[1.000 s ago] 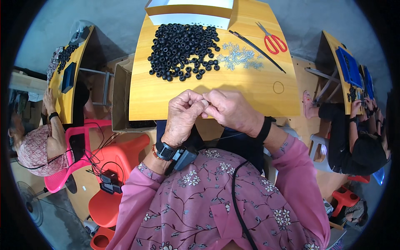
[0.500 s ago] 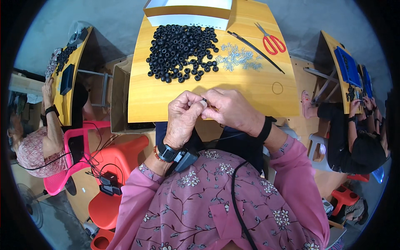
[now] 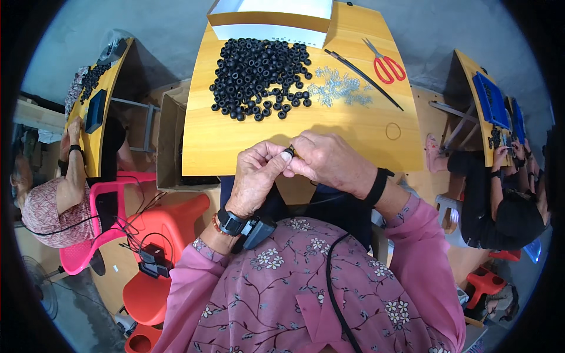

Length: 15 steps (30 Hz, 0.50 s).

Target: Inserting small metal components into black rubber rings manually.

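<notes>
While my left hand (image 3: 254, 179) and right hand (image 3: 329, 163) meet at the near edge of the yellow table (image 3: 223, 147), I see both pinching one small black ring (image 3: 289, 152) between their fingertips, the ring pile (image 3: 259, 76) lying straight ahead.

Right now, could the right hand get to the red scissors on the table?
Probably yes: the right hand pinches a small black ring, but bare tabletop lies between it and the scissors.

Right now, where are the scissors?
Head view: the scissors lie at the table's far right corner, just right of the black rod and the silver parts.
</notes>
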Tool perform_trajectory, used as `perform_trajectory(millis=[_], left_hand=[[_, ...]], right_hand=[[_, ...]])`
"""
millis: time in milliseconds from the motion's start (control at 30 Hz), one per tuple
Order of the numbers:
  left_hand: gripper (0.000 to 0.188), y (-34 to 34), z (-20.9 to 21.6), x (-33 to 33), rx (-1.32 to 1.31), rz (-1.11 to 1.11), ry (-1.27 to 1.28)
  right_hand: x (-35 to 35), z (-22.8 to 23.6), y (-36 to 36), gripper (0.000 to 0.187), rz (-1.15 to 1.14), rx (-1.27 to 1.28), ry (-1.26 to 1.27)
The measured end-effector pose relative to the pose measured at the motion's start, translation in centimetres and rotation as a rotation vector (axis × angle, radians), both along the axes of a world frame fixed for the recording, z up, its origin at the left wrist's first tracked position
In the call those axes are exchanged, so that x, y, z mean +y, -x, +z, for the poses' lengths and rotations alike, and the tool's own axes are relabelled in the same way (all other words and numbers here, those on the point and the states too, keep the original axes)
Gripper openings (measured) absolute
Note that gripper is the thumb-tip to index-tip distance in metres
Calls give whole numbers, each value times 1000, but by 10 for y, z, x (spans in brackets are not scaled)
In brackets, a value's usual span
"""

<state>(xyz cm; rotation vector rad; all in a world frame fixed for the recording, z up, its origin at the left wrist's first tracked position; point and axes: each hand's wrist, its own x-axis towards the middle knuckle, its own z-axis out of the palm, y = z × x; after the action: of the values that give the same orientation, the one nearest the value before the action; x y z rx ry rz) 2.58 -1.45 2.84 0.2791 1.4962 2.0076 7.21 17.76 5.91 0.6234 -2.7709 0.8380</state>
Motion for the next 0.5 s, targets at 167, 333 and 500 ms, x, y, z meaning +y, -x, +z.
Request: perform_trajectory(millis=[167,333,500], left_hand=[[10,1,5,1,135,0,74],[10,-1,10,6,171,42,123],[11,9,20,3,293,-101,274]], right_hand=[[-3,5,-2,27,1,35,-85],[-1,2,-1,23,4,44,-137],[0,8,-3,22,7,39,-156]])
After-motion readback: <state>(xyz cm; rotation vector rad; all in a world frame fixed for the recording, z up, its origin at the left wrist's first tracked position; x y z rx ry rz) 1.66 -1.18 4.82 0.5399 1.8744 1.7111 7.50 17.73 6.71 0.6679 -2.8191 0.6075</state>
